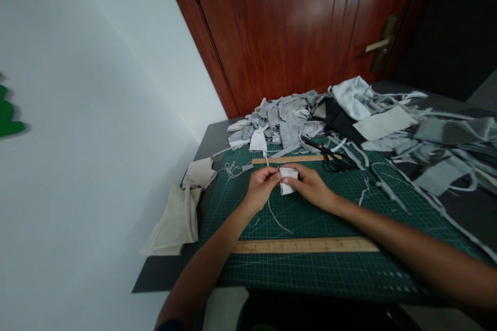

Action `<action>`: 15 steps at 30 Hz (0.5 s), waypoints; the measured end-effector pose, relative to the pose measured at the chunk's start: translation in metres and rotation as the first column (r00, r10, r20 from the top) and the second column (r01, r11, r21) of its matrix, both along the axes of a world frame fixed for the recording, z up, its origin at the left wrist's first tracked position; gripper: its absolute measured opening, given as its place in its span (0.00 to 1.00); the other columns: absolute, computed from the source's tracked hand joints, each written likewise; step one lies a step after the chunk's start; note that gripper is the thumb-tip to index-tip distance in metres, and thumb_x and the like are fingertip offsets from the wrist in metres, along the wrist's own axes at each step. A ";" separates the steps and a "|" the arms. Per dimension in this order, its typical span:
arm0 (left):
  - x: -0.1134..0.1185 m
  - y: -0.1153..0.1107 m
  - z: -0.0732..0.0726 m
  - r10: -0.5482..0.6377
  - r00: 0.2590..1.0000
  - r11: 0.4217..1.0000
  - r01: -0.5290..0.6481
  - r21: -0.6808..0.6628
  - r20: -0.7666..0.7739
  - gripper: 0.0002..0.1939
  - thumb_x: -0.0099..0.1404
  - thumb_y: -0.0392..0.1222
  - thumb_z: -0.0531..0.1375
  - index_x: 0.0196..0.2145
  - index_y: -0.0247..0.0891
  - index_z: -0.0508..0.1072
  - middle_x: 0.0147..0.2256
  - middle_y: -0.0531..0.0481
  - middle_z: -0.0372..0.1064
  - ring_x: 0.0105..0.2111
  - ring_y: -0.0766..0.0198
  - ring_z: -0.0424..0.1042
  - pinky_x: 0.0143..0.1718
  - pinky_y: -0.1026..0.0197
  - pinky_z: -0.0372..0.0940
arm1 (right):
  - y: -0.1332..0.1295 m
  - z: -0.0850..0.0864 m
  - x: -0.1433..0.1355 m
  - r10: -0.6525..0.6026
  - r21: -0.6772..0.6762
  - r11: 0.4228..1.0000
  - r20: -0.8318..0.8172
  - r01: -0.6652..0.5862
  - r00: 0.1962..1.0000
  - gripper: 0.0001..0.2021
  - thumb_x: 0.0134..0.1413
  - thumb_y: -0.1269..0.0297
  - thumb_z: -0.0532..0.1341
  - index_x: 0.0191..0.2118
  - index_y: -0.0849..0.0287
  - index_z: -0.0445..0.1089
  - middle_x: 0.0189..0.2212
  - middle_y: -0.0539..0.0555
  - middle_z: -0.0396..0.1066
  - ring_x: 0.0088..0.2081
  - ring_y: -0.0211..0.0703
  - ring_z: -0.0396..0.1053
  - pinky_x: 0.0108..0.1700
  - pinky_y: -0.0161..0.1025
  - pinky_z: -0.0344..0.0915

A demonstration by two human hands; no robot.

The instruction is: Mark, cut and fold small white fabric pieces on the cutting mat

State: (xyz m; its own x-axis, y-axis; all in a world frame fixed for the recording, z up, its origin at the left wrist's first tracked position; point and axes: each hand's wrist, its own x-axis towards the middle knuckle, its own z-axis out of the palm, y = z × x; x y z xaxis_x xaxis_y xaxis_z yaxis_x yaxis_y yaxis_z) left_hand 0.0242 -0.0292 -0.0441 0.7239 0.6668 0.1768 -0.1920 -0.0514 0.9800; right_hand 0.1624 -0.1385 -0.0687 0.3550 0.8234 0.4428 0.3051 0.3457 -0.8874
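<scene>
White fabric piece point(288, 180), small and folded or rolled, sits between your two hands over the far half of the green cutting mat point(330, 269). Only the head view is on offer, so everything below comes from it.

Your left hand point(261, 187) is curled, its fingertips closed on the left edge of the fabric piece. Your right hand point(310, 184) is also curled, thumb and fingers pinching the piece from the right side and partly wrapping it. Both hands rest low over the mat; whether the piece touches the mat you cannot tell. A thin thread point(276, 219) trails from under your left hand toward you across the mat.

Just beyond your hands a wooden ruler point(289, 159) lies across the mat's far edge, and black scissors point(330, 158) lie touching its right end. A second, longer wooden ruler point(305, 245) lies across the mat nearer to you, under your forearms.

A big heap of grey and white fabric scraps point(287, 121) covers the far part of the bench point(212, 139) and spreads off to the right, with loose strips point(388, 189) straggling onto the mat. On the left, off the mat, a beige cloth point(176, 222) hangs over the bench's edge against the white wall point(97, 114). Behind the scraps stands a reddish-brown wooden door point(295, 26) with a brass handle point(382, 41).
</scene>
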 end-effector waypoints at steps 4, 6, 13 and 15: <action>-0.001 -0.003 0.003 -0.011 0.999 1.000 0.011 0.009 -0.032 0.24 0.51 0.61 0.73 0.26 0.36 0.76 0.22 0.54 0.69 0.23 0.69 0.63 0.28 0.65 0.60 | -0.001 -0.005 -0.004 -0.022 0.035 0.999 0.080 0.019 0.997 0.20 0.63 0.54 0.63 0.57 0.56 0.70 0.48 0.58 0.78 0.44 0.51 0.76 0.48 0.47 0.73; -0.001 -0.004 0.004 -0.021 0.998 1.000 0.021 -0.003 -0.052 0.24 0.51 0.61 0.73 0.26 0.36 0.75 0.22 0.54 0.68 0.23 0.69 0.63 0.28 0.65 0.60 | -0.002 -0.006 -0.005 -0.019 0.052 0.999 0.129 0.012 0.991 0.23 0.65 0.55 0.61 0.61 0.56 0.66 0.53 0.60 0.75 0.49 0.52 0.74 0.53 0.50 0.71; 0.000 -0.002 0.001 -0.091 0.993 0.996 0.090 -0.018 -0.070 0.25 0.50 0.61 0.74 0.25 0.36 0.72 0.20 0.55 0.66 0.22 0.69 0.63 0.26 0.65 0.58 | -0.005 -0.004 -0.008 0.050 -0.008 0.999 0.152 -0.050 0.987 0.18 0.69 0.55 0.56 0.59 0.57 0.62 0.40 0.55 0.75 0.37 0.47 0.74 0.41 0.43 0.72; 0.000 -0.002 0.000 -0.132 0.989 0.991 0.129 -0.044 -0.062 0.26 0.50 0.61 0.74 0.25 0.36 0.71 0.20 0.55 0.67 0.22 0.69 0.64 0.26 0.66 0.59 | -0.006 -0.003 -0.009 0.041 -0.022 0.999 0.124 -0.038 0.991 0.14 0.70 0.54 0.55 0.53 0.56 0.63 0.34 0.52 0.74 0.33 0.45 0.72 0.35 0.41 0.69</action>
State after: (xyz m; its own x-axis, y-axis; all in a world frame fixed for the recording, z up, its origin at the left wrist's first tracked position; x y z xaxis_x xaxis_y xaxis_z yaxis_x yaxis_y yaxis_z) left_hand 0.0239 -0.0315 -0.0439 0.8143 0.5713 0.1022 -0.1310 0.0094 0.9913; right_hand 0.1532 -0.1442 -0.0716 0.2653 0.8448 0.4647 0.4000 0.3422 -0.8503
